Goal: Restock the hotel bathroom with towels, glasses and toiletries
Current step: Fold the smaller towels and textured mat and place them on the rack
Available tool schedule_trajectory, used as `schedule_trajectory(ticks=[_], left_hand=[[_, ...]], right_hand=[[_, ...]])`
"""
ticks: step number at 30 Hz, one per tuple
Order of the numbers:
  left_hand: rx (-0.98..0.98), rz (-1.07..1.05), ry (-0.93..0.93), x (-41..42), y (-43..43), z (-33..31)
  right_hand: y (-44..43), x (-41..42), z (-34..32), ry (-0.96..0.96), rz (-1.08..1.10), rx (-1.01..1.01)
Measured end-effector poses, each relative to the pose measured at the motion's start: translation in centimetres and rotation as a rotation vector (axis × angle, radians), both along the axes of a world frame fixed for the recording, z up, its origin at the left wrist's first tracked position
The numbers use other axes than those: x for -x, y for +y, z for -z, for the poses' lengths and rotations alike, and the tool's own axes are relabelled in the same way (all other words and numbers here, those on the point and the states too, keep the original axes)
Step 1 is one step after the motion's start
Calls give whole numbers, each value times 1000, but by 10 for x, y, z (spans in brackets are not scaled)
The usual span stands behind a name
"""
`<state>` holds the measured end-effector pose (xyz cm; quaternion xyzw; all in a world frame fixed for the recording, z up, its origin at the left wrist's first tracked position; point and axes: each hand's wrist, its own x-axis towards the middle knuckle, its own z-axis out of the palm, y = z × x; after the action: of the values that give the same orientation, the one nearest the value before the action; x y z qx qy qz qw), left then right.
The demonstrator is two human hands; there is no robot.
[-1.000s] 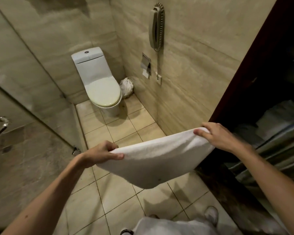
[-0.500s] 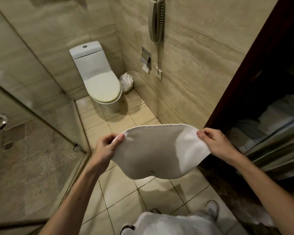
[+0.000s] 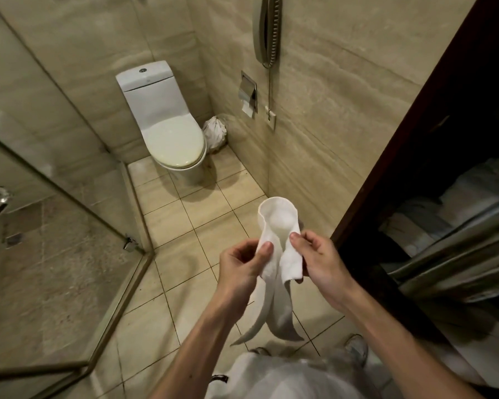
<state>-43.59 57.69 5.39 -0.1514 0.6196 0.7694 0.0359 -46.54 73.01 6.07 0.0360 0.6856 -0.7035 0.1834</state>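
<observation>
A hotel bathroom — beige marble-look wall tiles (image 3: 343, 96) and square cream floor tiles (image 3: 167, 220). A white ceramic toilet (image 3: 170, 133) stood lid-down in the corner; a grey corded wall telephone (image 3: 267, 33) and a recessed steel toilet-paper holder (image 3: 248, 90) hung on the adjoining wall — guest-room fittings. A metal-framed glass shower enclosure (image 3: 55, 226) stood at the left, and folded pale linens (image 3: 478, 191) lay stacked past the dark wooden door frame (image 3: 409, 116).

View: one wide-angle head camera, at standing height.
Facing: forward and steeply down onto the tiled floor (image 3: 202, 214).
Near: left hand (image 3: 241, 267) and right hand (image 3: 320, 260), both pinching a white towel (image 3: 277, 220), low centre, close under the lens; a shoe (image 3: 356, 348) at the bottom edge.
Far: toilet (image 3: 170, 133) against the far wall.
Left: shower glass (image 3: 55, 226), running from near to far.
Right: dark door frame (image 3: 415, 125).
</observation>
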Motion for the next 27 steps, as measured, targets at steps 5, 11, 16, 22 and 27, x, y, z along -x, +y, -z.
schedule_trajectory(ticks=[5, 11, 16, 22, 27], left_hand=[[-10, -20, 20, -6, 14, -3], [27, -6, 17, -9, 18, 2], [38, 74, 98, -12, 15, 4], [464, 52, 213, -14, 13, 12], [575, 27, 206, -4, 1, 11]], right_hand=[[-6, -6, 0, 49, 32, -44], [-4, -9, 8, 47, 67, -129], [-1, -5, 7, -46, 152, -77], [-4, -5, 4, -224, 190, 131], [-7, -12, 0, -256, 133, 197]])
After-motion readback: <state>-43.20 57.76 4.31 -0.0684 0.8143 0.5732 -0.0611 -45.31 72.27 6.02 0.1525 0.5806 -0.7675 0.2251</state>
